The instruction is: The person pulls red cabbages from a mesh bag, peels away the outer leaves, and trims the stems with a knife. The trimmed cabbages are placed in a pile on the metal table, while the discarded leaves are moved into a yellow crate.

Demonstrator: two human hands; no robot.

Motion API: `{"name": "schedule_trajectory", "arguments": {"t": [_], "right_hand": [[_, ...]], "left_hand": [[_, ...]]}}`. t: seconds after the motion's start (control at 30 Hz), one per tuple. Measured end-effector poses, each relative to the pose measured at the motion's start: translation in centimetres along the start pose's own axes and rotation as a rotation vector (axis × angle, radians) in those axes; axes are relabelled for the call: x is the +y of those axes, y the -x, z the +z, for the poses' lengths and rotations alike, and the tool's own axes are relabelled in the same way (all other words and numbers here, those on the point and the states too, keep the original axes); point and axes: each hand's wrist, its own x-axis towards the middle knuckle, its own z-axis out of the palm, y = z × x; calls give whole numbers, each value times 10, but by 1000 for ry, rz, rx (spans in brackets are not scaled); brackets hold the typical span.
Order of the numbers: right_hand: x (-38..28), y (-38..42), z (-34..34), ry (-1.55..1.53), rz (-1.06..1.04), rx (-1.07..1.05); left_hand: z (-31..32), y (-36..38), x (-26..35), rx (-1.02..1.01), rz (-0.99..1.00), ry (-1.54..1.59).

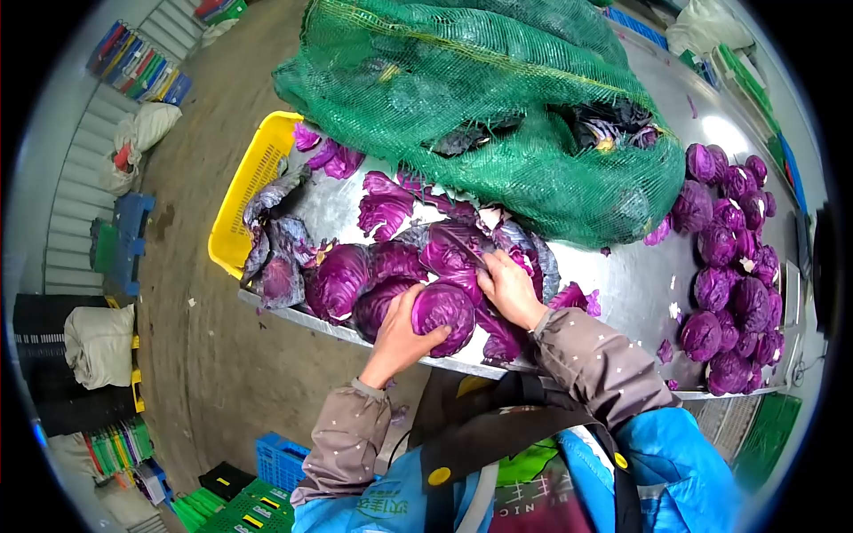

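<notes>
My left hand [402, 339] is closed around the side of a round purple cabbage [444, 318] at the table's near edge, thumb across its front. Just to the right, my right hand [511, 289] has its fingers curled together over loose purple leaves [451, 249]. A thin dark strip shows by its fingertips, but what it grips is hidden. More purple cabbages [340, 282] and peeled leaves lie left of and behind the hands. Dull, dark outer leaves [289, 235] are heaped at the table's left end.
A large green mesh sack [498, 115] of cabbages, torn open in places, covers the back of the metal table [635, 275]. Several peeled cabbages [729, 275] are piled at the right end. A yellow crate [258, 186] stands at the left end; a blue crate [281, 460] is below.
</notes>
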Motion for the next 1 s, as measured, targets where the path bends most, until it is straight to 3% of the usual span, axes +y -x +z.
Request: {"name": "schedule_trajectory", "arguments": {"t": [0.03, 0.1, 0.17, 0.23, 0.3, 0.37, 0.4, 0.47, 0.57, 0.63, 0.73, 0.9, 1.0], "right_hand": [[-10, -2, -8, -10, 34, -37], [-26, -4, -15, 4, 13, -74], [-36, -2, -17, 35, -43, -40], [-31, -9, -22, 116, 14, -63], [-13, -13, -21, 127, 3, 5], [-4, -14, -32, 91, -9, 77], [7, -18, -40, 89, 18, 113], [11, -19, -61, 109, 124, 74], [-68, -8, -74, -113, -240, 134], [-99, 3, -77, -225, 10, -173], [-99, 7, -71, -271, -6, -100], [-97, 11, -74, -379, 33, -78], [-96, 12, -76, -244, 72, -106]], "left_hand": [[-3, -1, 10, -2, -5, 2], [-6, -6, 32, -33, -207, -84], [-7, -8, 27, -26, -236, -68], [-9, -7, 12, -16, -82, 168], [-8, 2, 9, -76, -115, 497], [-7, 11, 10, -65, 3, 659], [-8, 16, 14, -64, 3, 659], [-14, 21, 22, 100, -102, 1096], [-20, 17, 39, 389, 27, 706], [-17, 14, 50, 438, 37, 704], [-13, 15, 55, 567, 87, 560], [-11, 18, 57, 594, 90, 579], [-7, 19, 52, 592, 96, 557]]}}
